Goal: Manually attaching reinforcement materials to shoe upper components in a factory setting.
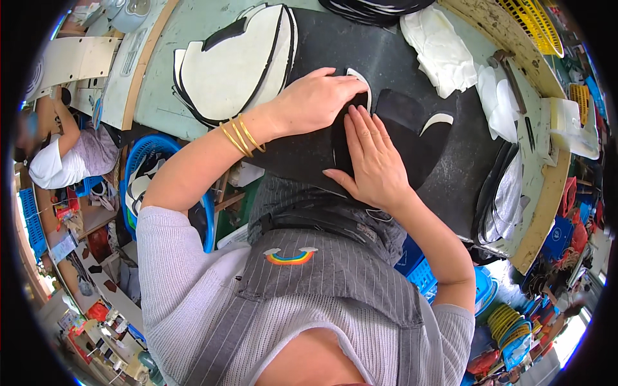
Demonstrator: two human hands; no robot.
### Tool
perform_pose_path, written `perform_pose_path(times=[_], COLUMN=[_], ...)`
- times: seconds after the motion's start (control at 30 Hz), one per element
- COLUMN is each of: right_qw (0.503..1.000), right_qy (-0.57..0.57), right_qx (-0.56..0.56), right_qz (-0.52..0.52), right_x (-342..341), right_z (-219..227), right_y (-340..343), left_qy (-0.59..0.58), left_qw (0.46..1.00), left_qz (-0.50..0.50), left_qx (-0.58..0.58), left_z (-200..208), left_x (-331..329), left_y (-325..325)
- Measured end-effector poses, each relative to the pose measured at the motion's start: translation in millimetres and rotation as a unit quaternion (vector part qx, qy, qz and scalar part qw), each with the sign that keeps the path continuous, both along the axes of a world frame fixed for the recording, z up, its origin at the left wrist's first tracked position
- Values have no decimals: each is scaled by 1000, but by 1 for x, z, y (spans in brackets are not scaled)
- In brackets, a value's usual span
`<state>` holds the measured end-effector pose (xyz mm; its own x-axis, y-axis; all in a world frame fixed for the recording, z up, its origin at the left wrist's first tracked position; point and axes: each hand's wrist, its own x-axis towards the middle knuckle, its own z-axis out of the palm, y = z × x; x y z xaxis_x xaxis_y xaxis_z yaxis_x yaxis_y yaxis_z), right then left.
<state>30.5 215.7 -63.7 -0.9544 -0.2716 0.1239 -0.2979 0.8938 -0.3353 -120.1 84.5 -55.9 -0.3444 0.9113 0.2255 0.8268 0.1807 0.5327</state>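
My left hand (317, 101), with several gold bangles at the wrist, is closed on the upper edge of a black sheet piece (342, 136). A white curved strip (360, 82) shows along that edge, next to my fingertips. Flat on the same piece lies my right hand (374, 153), its fingers stretched out and pointing away from me. Just right of it is a second black piece (430, 151) with a white crescent-shaped edge (438, 121). Both pieces rest on a dark work mat (328, 45). What lies under my palms is hidden.
White cut pieces with black edges (235, 74) are stacked at left. Crumpled white sheets (441, 51), a hammer (512, 80) and a black pen (530, 133) lie right, near dark and silvery pieces (505, 193). A blue basket (132, 168) stands lower left; another person (74, 151) sits beyond.
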Motion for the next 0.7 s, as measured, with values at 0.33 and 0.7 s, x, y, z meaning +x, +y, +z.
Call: perform_pose_path(times=[0.33, 0.7], right_qw=[997, 970], right_qy=[15, -42], right_qx=[1, -135], right_qz=[-77, 198], right_x=[-19, -8], right_z=[-3, 4], right_y=[-2, -6], left_qy=[-93, -166], left_qw=[993, 973], left_qz=[55, 108], left_qx=[-45, -117], left_z=[-10, -6], left_x=[-7, 6], left_y=[2, 2])
